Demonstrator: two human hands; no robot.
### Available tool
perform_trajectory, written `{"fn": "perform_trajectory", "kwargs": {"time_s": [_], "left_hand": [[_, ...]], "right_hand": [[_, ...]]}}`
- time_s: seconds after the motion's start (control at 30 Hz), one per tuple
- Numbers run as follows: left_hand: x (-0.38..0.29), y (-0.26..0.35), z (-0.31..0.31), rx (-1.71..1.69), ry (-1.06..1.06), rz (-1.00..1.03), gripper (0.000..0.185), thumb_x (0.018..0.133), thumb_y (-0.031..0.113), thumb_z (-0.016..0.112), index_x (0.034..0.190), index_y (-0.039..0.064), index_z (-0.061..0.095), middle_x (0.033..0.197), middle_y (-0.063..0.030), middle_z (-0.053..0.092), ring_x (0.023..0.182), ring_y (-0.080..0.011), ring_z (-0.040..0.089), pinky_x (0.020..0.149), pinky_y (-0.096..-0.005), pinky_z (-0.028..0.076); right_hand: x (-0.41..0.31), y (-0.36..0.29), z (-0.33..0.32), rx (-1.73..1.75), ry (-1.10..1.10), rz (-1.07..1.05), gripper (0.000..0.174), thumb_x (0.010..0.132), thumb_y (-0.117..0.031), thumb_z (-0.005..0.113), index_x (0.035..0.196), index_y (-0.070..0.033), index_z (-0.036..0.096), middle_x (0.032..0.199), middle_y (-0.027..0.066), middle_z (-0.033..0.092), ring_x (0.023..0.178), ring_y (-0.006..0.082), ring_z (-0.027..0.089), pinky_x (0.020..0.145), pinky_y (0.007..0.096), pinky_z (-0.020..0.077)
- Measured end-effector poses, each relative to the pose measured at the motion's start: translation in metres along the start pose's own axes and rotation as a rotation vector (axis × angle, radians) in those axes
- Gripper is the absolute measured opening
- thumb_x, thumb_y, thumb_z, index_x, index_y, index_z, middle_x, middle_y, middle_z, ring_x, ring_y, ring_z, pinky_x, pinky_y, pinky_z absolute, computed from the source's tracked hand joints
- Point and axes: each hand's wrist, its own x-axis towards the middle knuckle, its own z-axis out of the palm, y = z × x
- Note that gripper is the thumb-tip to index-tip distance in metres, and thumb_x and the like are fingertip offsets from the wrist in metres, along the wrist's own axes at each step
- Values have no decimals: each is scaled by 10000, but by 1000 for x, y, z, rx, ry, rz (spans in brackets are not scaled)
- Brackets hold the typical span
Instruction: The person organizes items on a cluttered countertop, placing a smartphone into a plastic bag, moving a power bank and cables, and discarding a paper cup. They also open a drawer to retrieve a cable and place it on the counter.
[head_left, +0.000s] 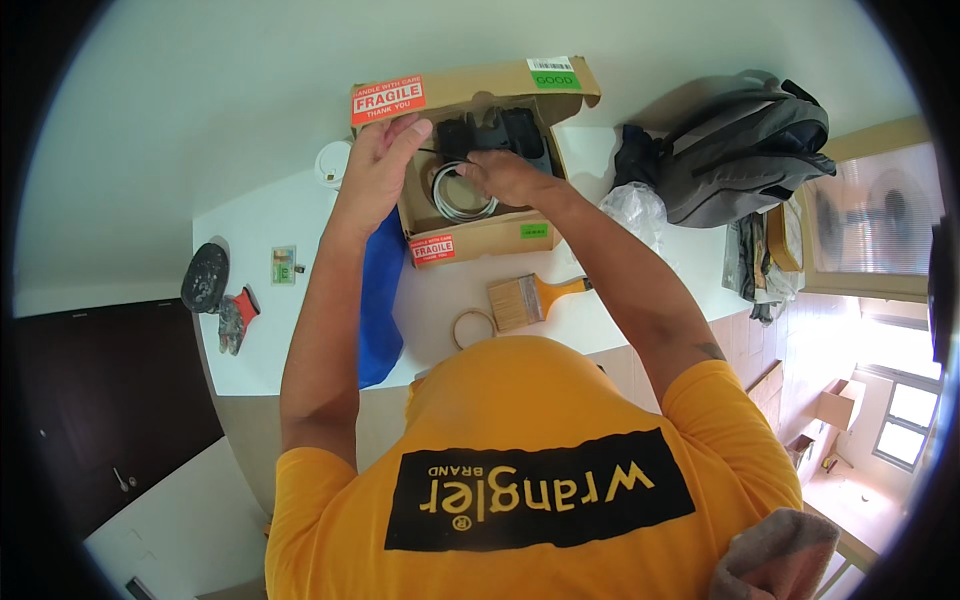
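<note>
An open cardboard box (487, 238) lies before me, with its lid raised at the back and fragile stickers on lid and front. Inside are black plastic device parts (514, 133) and a coil of pale cable (444, 204). My right hand (504, 177) reaches into the box, its fingers closed on a thin black cable (444, 154) at the upper edge of the coil. That cable runs towards my left hand (394, 154), which is at the box's left side below the lid. The left thumb points up; its grip on cable or box is hidden.
A wide paintbrush (517, 303) and a tape ring (474, 328) lie in front of the box on the white tabletop (442, 289). Blue fabric (381, 300) lies left, beyond it a card (283, 266) and a stained glove (240, 319). Clear plastic (634, 210) and a grey backpack (750, 157) stand right.
</note>
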Motion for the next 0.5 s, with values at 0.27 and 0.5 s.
{"fn": "perform_trajectory", "kwargs": {"time_s": [0.27, 0.5], "left_hand": [[1, -27, -1, 71, -20, -7, 351, 1043, 222, 687, 1303, -13, 697, 1112, -46, 754, 999, -98, 659, 878, -288, 515], [-2, -41, -2, 200, 20, -88, 349, 1052, 256, 671, 1232, -41, 709, 1005, -56, 766, 886, -98, 640, 824, -304, 515]], "right_hand": [[-6, 0, -16, -167, -50, -21, 543, 1128, -473, 464, 1276, 15, 651, 1288, 291, 685, 1265, 470, 619, 1083, 532, 469], [-17, 3, -37, -236, 72, -150, 504, 1130, -422, 480, 1335, 15, 629, 1222, 290, 687, 1204, 435, 641, 1053, 497, 497]]}}
